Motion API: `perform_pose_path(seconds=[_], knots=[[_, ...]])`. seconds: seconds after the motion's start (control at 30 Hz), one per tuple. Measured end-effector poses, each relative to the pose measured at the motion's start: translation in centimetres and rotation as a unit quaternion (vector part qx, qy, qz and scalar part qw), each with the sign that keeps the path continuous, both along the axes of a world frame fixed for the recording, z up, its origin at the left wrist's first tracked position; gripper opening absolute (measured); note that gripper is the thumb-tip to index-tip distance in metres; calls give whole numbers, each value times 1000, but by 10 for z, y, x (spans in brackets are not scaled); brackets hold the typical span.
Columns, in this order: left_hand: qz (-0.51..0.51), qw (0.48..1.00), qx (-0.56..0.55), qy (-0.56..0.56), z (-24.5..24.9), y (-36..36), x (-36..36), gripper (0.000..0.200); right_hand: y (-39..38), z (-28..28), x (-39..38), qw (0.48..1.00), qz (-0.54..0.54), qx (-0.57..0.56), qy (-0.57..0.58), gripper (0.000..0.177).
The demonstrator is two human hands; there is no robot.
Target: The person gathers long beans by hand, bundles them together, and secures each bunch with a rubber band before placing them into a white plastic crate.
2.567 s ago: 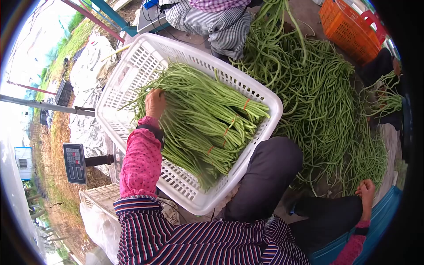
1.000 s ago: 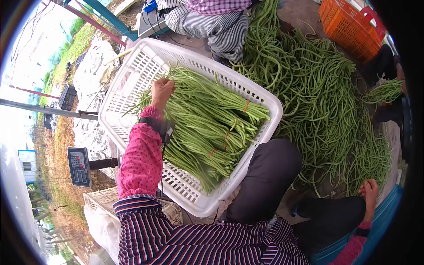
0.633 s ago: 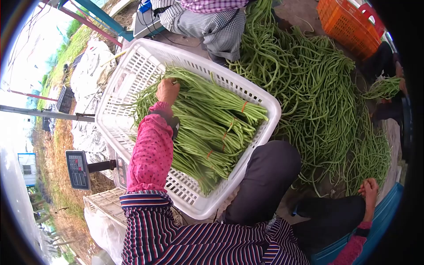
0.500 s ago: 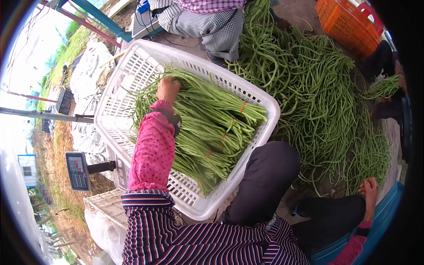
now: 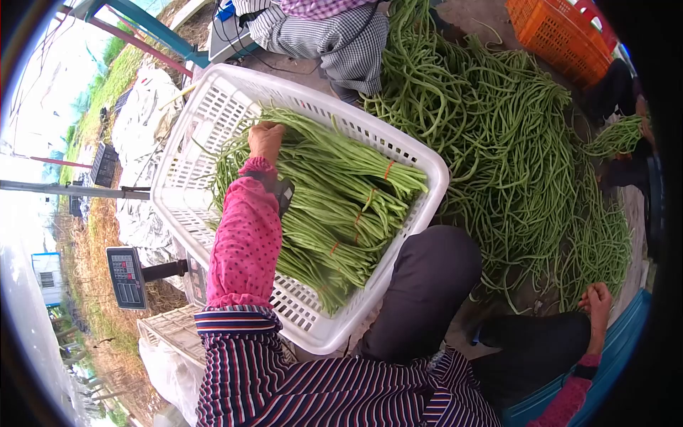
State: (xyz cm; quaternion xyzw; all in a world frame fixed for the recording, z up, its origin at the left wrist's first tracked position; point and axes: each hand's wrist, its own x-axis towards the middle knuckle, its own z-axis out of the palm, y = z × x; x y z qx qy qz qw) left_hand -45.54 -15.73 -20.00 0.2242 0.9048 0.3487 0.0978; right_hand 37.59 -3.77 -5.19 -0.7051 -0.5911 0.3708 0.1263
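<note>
A white plastic crate [image 5: 213, 107] holds several bundles of long green beans [image 5: 334, 199] tied with orange bands. My left hand [image 5: 265, 140], in a pink dotted sleeve, reaches into the crate and presses on the top ends of the bundled beans, fingers curled over them. My right hand [image 5: 596, 302] rests by my right knee at the lower right, fingers curled, with nothing visible in it. A large loose heap of long beans [image 5: 526, 149] lies on the ground right of the crate.
An orange crate [image 5: 562, 35] stands at the top right. A person in checked clothing [image 5: 334, 35] sits behind the white crate. Another person's hand holds beans [image 5: 619, 135] at the right edge. A scale display [image 5: 126, 277] and another white crate [image 5: 171, 331] sit at the lower left.
My left hand has moved up along the beans toward the crate's far side and now rests on their upper ends. My right hand has stayed by the knee.
</note>
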Motion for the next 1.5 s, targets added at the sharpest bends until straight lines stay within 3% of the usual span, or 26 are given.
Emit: perform_pose_path(seconds=[0.07, 0.17, 0.3, 0.43, 0.63, 0.8, 0.97, 1.1, 1.17, 1.3, 1.37, 1.4, 1.5], knots=[[3, 999, 38, 26, -18, -3, -15, 28, -1, -1, 2, 1000, -4, 3, 0, 16], [21, 976, 178, -124, -6, -9, -9, 19, -2, -1, 3, 1000, -6, 3, 0, 16], [84, 861, 355, -354, 9, -9, 14, 9, 0, -2, 5, 1000, -2, 3, 2, 16], [147, 803, 383, -433, -12, -4, 4, 5, -2, 0, 3, 1000, 5, 2, 4, 16], [103, 913, 256, -301, -13, 9, 13, 5, -3, 2, 1, 1000, 5, 11, 2, 16], [93, 918, 283, -263, 13, 5, 24, 19, -2, 0, 4, 1000, 7, 10, 13, 15], [138, 926, 330, -122, 41, 8, 5, 20, 0, -1, 4, 1000, 0, -1, 22, 15], [60, 944, 314, -85, 86, 32, 57, 24, 3, -7, 15, 999, 11, 5, 41, 16], [4, 925, 365, -108, 74, 43, 61, 24, 2, -9, 15, 999, 19, 3, 46, 16], [-26, 953, 257, -160, 85, 46, 43, 19, -2, -8, 22, 999, 23, 4, 49, 16], [-121, 980, 41, -155, 68, 37, -5, 19, -4, -9, 29, 998, 14, 18, 58, 17], [-119, 983, -73, -121, 87, 35, -2, 21, -5, -10, 30, 998, 11, 25, 63, 17], [-154, 984, 10, -84, 110, 32, 2, 25, -7, -7, 26, 997, 17, 30, 69, 17]])
